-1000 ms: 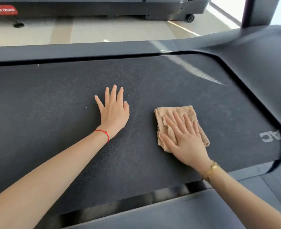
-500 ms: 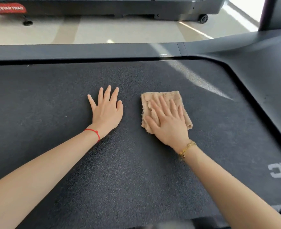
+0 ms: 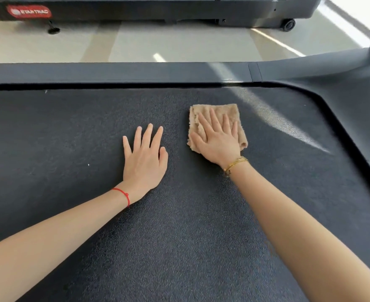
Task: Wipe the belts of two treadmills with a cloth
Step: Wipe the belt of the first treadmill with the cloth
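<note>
We have a single view, worn on the head, looking forward and steeply down from close above the treadmill belt [image 3: 179,236]. Both hands lie near mid-frame, left hand [image 3: 144,162] and right hand [image 3: 217,140]; beyond them the view reaches the floor [image 3: 179,42] and a second treadmill [image 3: 136,9].

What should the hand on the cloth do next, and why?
Probably keep the right hand pressed flat on the tan cloth and slide it on across the belt toward the far side rail. A strip of belt lies unwiped between cloth and rail, and the left hand rests flat on the belt beside it, clear of that path.
</note>
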Available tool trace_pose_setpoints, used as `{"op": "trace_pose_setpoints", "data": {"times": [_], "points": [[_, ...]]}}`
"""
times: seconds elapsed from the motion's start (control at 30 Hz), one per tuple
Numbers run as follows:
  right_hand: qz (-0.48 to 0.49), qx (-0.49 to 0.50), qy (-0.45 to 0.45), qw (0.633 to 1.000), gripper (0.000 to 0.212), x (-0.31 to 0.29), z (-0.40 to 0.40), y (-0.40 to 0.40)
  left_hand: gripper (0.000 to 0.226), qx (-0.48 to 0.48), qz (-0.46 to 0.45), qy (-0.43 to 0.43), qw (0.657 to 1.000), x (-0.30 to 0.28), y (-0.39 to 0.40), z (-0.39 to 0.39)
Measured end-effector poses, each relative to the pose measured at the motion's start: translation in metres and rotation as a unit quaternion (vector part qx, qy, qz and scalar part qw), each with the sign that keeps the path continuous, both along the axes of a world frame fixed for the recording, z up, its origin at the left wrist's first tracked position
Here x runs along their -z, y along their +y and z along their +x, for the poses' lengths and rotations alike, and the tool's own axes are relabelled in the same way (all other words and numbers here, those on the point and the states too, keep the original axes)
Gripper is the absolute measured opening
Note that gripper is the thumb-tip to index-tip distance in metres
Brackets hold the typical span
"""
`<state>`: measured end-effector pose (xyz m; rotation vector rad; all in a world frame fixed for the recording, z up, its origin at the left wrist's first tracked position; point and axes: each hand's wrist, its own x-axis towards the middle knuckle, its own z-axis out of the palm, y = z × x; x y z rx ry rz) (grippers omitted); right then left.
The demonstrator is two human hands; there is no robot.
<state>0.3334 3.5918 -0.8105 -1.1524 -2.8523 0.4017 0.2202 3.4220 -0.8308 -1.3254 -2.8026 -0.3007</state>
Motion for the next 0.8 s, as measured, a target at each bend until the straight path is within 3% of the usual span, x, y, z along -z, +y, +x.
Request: {"op": "trace_pose_setpoints", "data": {"times": [0.13, 0.33, 0.6, 0.8], "points": [[0.019, -0.016, -0.041, 0.999, 0.067, -0.004, 0.017, 0.058, 0.06, 0.004, -0.003, 0.005, 1.0, 0.002, 0.0, -0.002], [-0.069, 0.142, -0.034, 0.987, 0.072, -0.014, 0.046, 0.141, 0.06, 0.0, -0.015, 0.018, 1.0, 0.003, 0.003, -0.001], [-0.01, -0.03, -0.028, 0.999, 0.065, 0.002, -0.068, 0.047, 0.06, 0.002, -0.028, 0.016, 0.999, 0.004, 0.004, -0.002], [-0.003, -0.026, -0.023, 0.999, 0.065, -0.002, -0.039, 0.078, 0.059, 0.004, -0.02, 0.012, 1.0, 0.003, -0.001, -0.005]]}}
